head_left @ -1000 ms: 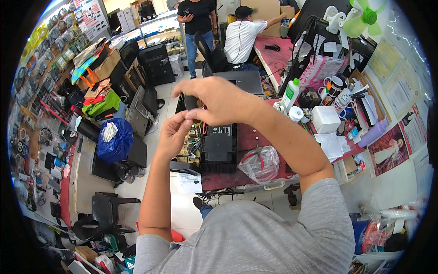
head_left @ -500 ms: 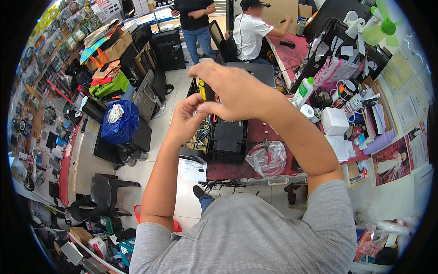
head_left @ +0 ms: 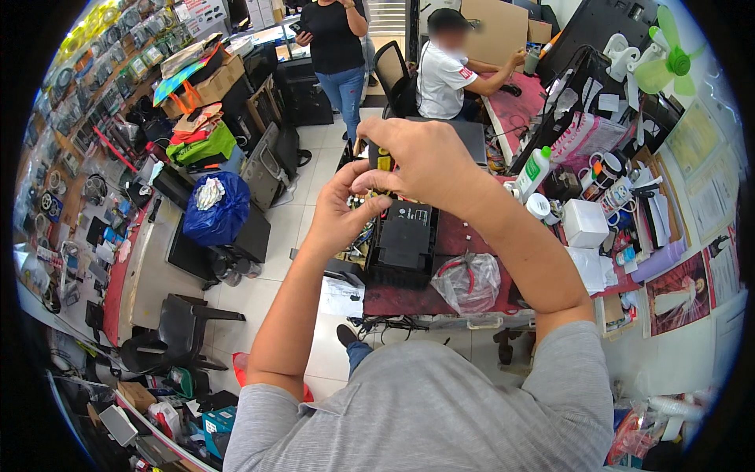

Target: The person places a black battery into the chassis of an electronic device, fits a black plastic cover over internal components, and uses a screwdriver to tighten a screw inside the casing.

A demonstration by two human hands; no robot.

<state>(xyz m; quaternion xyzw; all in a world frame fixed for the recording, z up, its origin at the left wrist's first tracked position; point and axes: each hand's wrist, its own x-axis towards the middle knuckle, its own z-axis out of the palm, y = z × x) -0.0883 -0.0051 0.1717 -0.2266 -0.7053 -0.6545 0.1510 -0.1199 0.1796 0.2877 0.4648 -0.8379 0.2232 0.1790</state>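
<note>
My right hand [head_left: 429,161] is closed round a black-and-yellow tool [head_left: 384,160] that looks like a screwdriver handle; most of it is hidden by the fingers. Just to its left, my left hand [head_left: 340,208] has its thumb and fingers curled together, close against the right thumb. What the left fingers grip is hidden or too small to make out. Both hands are raised above an opened black device case [head_left: 401,271] with a dark block [head_left: 405,242] inside, standing on the red bench [head_left: 393,303]. Wires and small parts show at its left side.
A clear plastic bag [head_left: 472,285] with a red cable lies right of the case. Farther right stand a white bottle [head_left: 533,173] and a white box [head_left: 585,224]. A seated co-worker [head_left: 452,82] and a standing person [head_left: 336,47] are beyond the bench. A black chair [head_left: 177,334] stands left.
Both hands have shifted slightly right and down in the picture, still together around the black-and-yellow tool. The view has moved a little, and the standing person has raised a hand.
</note>
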